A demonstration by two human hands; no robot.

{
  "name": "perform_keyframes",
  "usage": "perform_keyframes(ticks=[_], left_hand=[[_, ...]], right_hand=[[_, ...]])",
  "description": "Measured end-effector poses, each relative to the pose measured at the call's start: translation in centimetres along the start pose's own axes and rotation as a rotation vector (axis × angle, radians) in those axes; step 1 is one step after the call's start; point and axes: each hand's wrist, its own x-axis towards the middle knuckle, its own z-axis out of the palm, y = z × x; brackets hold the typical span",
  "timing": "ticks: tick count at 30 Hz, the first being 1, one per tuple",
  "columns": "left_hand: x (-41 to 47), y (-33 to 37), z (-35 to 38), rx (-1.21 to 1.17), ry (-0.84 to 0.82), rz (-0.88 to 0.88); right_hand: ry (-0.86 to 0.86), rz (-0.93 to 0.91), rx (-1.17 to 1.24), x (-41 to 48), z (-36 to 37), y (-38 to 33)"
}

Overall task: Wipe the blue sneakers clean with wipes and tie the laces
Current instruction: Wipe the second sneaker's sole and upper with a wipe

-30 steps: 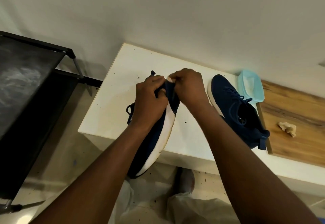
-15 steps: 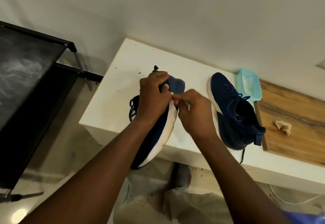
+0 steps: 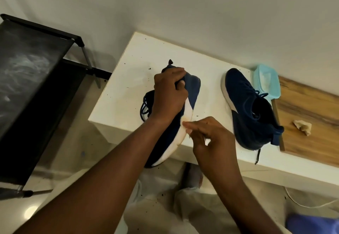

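Head view: left hand [image 3: 167, 96] grips one blue sneaker [image 3: 192, 88] tilted on the white table [image 3: 128, 87], right hand [image 3: 211, 138] pinches a wipe [image 3: 187, 126] against its stained sole [image 3: 186, 113]; wiping looks midway, laces [image 3: 145, 105] not yet tied.

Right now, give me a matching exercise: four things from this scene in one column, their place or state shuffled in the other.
Things:
1. left sneaker
2. right sneaker
3. light blue tub
4. crumpled wipe

Places or states:
A. lies on the wooden board
B. gripped by the left hand, tipped on its side
C. at the back, by the wall
D. stands on the white table, no hand on it

Pairs: 1-B, 2-D, 3-C, 4-A.

Aside: the right hand pinches a small wipe against the left sneaker's sole.
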Motion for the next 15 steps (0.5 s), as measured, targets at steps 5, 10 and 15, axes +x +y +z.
perform_keyframes(ticks=[5,10,15], left_hand=[[-0.1,0.1,-0.3,-0.025,0.027,0.010],[0.2,-0.3,-0.5,-0.058,0.017,-0.015],[0.1,-0.3,-0.4,-0.053,0.005,-0.013]], right_hand=[[0.096,0.015,-0.056,7.1,1.8,1.5],[0.001,-0.039,-0.077,6.1,1.5,0.5],[-0.114,-0.152,-0.182,-1.5,1.3,-1.9]])
